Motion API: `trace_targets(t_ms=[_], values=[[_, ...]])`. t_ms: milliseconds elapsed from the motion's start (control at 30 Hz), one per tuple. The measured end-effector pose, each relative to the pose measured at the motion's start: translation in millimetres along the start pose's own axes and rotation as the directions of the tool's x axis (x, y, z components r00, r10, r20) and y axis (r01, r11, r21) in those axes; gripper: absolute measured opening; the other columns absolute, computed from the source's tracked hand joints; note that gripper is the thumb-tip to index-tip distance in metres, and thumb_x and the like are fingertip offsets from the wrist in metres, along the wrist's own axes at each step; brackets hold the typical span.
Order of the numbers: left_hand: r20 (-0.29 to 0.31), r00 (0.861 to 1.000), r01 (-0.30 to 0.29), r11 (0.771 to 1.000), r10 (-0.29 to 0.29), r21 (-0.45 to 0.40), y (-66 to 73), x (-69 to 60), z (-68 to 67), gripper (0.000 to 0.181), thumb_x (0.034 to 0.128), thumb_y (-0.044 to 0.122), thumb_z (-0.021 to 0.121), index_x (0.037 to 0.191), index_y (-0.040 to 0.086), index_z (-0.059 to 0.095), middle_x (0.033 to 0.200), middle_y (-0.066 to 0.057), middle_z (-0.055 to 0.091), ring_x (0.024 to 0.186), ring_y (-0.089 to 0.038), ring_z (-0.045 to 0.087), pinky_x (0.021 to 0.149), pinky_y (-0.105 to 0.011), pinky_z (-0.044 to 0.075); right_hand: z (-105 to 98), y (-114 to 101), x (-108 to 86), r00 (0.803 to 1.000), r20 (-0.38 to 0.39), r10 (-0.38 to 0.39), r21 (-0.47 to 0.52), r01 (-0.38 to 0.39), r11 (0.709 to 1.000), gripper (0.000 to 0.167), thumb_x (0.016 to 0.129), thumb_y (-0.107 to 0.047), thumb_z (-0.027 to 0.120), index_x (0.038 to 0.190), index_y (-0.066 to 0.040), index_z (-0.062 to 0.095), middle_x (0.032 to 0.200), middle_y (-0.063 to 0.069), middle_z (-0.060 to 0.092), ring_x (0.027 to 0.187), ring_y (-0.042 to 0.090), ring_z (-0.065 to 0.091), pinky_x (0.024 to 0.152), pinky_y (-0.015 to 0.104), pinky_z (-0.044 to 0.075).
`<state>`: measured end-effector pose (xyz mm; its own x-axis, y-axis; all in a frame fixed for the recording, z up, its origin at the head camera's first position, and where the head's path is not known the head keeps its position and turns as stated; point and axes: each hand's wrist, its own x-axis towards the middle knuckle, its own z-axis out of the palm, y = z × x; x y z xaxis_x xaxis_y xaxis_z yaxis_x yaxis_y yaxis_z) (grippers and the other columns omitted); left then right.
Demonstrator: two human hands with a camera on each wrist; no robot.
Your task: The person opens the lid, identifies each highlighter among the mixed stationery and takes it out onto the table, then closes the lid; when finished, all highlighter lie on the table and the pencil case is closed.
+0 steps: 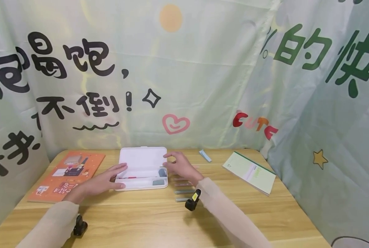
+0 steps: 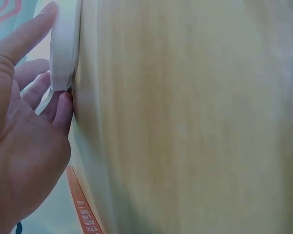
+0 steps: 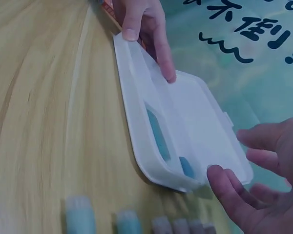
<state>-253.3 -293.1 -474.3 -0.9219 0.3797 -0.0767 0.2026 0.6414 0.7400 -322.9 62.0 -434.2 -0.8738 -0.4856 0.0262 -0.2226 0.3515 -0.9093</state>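
Observation:
An opened white pencil case [image 1: 142, 159] lies on the table, its lid tipped back toward the cloth. My left hand [image 1: 99, 179] holds its left end, thumb at the front rim and fingers reaching toward the lid. Inside are a grey-green rectangular piece [image 1: 158, 182], a rounded blue-grey piece [image 1: 162, 172] and a thin reddish item [image 1: 132, 177]. At the right end of the lid hovers my right hand [image 1: 182, 167], fingers apart and nothing seen between them. Several pens or markers [image 1: 184, 192] lie in a row beneath that wrist; two show teal bodies in the right wrist view.
An orange book [image 1: 70, 172] lies left of the case. On the right is a pale green notebook [image 1: 249, 172], with a small light-blue strip [image 1: 205, 156] near the back edge. Printed cloth [image 1: 203, 86] hangs behind and on both sides of the table.

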Motion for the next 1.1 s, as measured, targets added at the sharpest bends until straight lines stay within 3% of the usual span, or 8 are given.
trace_targets(t_ms=[133, 367, 467, 567, 700, 767, 967, 1100], values=[[-0.006, 1.000, 0.004, 1.000, -0.004, -0.013, 0.1, 0.1, 0.5, 0.088, 0.1045, 0.041, 0.073, 0.173, 0.008, 0.029, 0.183, -0.022, 0.012, 0.165, -0.056, 0.008, 0.128, -0.077, 0.013, 8, 3, 6.7, 0.999, -0.004, 0.041, 0.028, -0.041, 0.999, 0.046, 0.107, -0.017, 0.070, 0.149, -0.001, 0.058, 0.167, 0.023, 0.038, 0.095, 0.041, 0.080, 0.095, 0.049, 0.065], [-0.037, 0.999, 0.005, 0.998, -0.007, -0.058, 3.2, 1.2, 2.3, 0.086, 0.1041, 0.039, 0.075, 0.171, 0.004, 0.032, 0.181, -0.025, 0.016, 0.165, -0.056, 0.011, 0.130, -0.074, 0.016, 14, 1, 7.0, 0.994, 0.021, 0.105, 0.023, -0.106, 0.994, 0.053, 0.108, -0.023, 0.070, 0.156, -0.009, 0.054, 0.145, 0.022, 0.065, 0.094, 0.030, 0.081, 0.106, 0.046, 0.061], [-0.111, 0.994, -0.008, 0.997, -0.001, -0.080, 5.9, 1.4, 2.8, 0.076, 0.1067, 0.034, 0.072, 0.167, 0.002, 0.039, 0.177, -0.028, 0.026, 0.161, -0.057, 0.025, 0.128, -0.073, 0.026, 16, 2, 8.3, 0.995, -0.001, 0.102, 0.035, -0.102, 0.994, 0.053, 0.107, -0.020, 0.070, 0.155, -0.008, 0.052, 0.156, 0.023, 0.055, 0.091, 0.029, 0.080, 0.103, 0.046, 0.062], [-0.222, 0.973, 0.036, 0.992, -0.061, -0.117, 9.1, 1.7, 2.5, 0.062, 0.1118, 0.034, 0.064, 0.163, 0.003, 0.046, 0.169, -0.029, 0.041, 0.152, -0.055, 0.044, 0.122, -0.071, 0.040, 19, 4, 10.7, 0.994, -0.028, 0.104, 0.074, -0.101, 0.992, 0.059, 0.107, -0.017, 0.070, 0.160, -0.008, 0.045, 0.166, 0.024, 0.043, 0.089, 0.031, 0.080, 0.097, 0.043, 0.064], [-0.309, 0.925, 0.137, 0.953, -0.220, -0.270, 14.5, 4.8, 3.4, 0.066, 0.1154, 0.045, 0.053, 0.166, 0.005, 0.036, 0.169, -0.028, 0.040, 0.141, -0.047, 0.059, 0.118, -0.062, 0.050, 23, 5, 11.9, 0.992, -0.063, 0.109, 0.180, -0.097, 0.979, 0.082, 0.107, -0.016, 0.070, 0.172, -0.012, 0.020, 0.167, 0.026, 0.038, 0.094, 0.038, 0.078, 0.091, 0.043, 0.067], [-0.314, 0.915, 0.140, 0.929, -0.254, -0.343, 16.8, 7.6, 4.2, 0.074, 0.1162, 0.048, 0.048, 0.170, 0.005, 0.022, 0.172, -0.030, 0.031, 0.139, -0.045, 0.061, 0.115, -0.055, 0.054, 24, 4, 11.2, 0.991, -0.077, 0.107, 0.218, -0.088, 0.972, 0.089, 0.107, -0.017, 0.070, 0.174, -0.014, 0.012, 0.164, 0.028, 0.039, 0.101, 0.042, 0.076, 0.090, 0.045, 0.068], [-0.293, 0.929, 0.082, 0.898, -0.225, -0.432, 18.4, 9.3, 5.3, 0.077, 0.1194, 0.049, 0.029, 0.174, 0.001, 0.002, 0.172, -0.035, 0.024, 0.140, -0.047, 0.057, 0.102, -0.028, 0.061, 25, 3, 6.2, 0.991, -0.080, 0.109, 0.193, -0.091, 0.977, 0.068, 0.109, -0.037, 0.067, 0.164, -0.013, 0.036, 0.153, 0.023, 0.048, 0.116, 0.036, 0.071, 0.097, 0.047, 0.066], [-0.243, 0.937, 0.090, 0.844, -0.252, -0.528, 19.2, 5.4, 2.6, 0.084, 0.1166, 0.059, 0.017, 0.174, -0.001, 0.004, 0.176, -0.033, 0.019, 0.152, -0.051, 0.044, 0.111, -0.033, 0.058, 23, 6, 0.7, 0.989, -0.065, 0.132, 0.148, -0.122, 0.982, 0.061, 0.111, -0.058, 0.054, 0.146, -0.008, 0.053, 0.139, 0.021, 0.061, 0.112, 0.034, 0.075, 0.104, 0.052, 0.060]])
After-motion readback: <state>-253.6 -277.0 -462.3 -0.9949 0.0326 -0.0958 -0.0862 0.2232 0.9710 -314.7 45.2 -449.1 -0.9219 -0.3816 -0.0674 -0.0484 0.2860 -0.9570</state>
